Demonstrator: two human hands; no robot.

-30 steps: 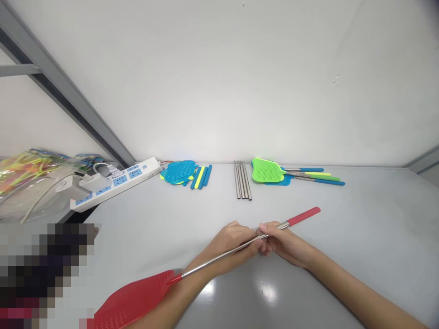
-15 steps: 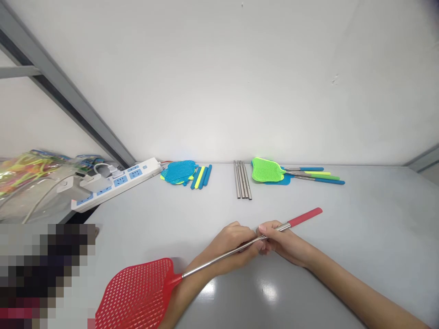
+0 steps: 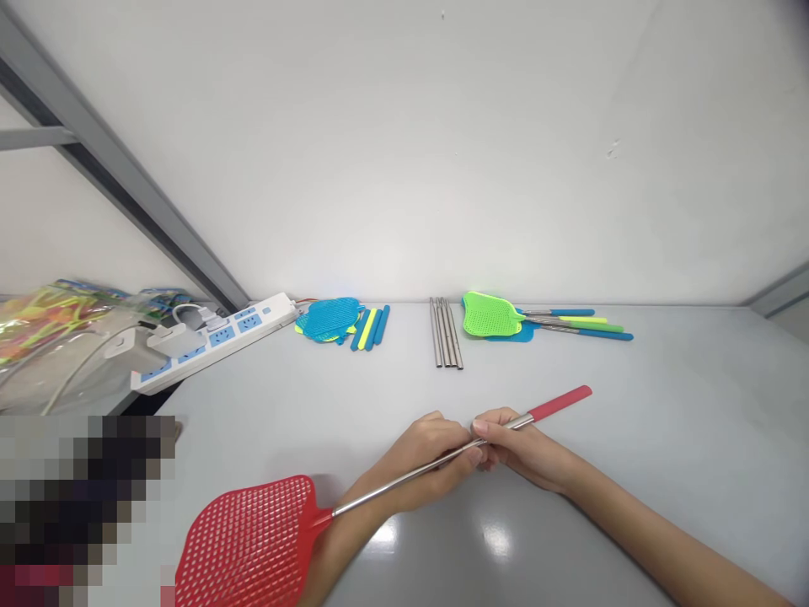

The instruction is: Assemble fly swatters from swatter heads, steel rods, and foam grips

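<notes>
A fly swatter (image 3: 253,539) with a red perforated head, a thin metal rod and a red grip lies slantwise across both hands, its head at the lower left. My left hand (image 3: 439,451) is closed around the middle of the rod. Close beside it, my right hand (image 3: 515,443) pinches the thicker part of the rod just below the red grip, thumb on top. The two hands nearly meet, and some of their fingers are hidden behind the rod and each other.
Along the wall lie blue and yellow swatter heads (image 3: 332,320), blue and yellow grips (image 3: 371,328), several metal rods (image 3: 447,335), and swatters with a green head on top (image 3: 493,315). A white power strip (image 3: 218,339) with plugged-in adapters and plastic bags (image 3: 63,337) sit at the left.
The hands and the red swatter hold almost the same pose. My right thumb has slid slightly left along the rod; the whole view has shifted a little.
</notes>
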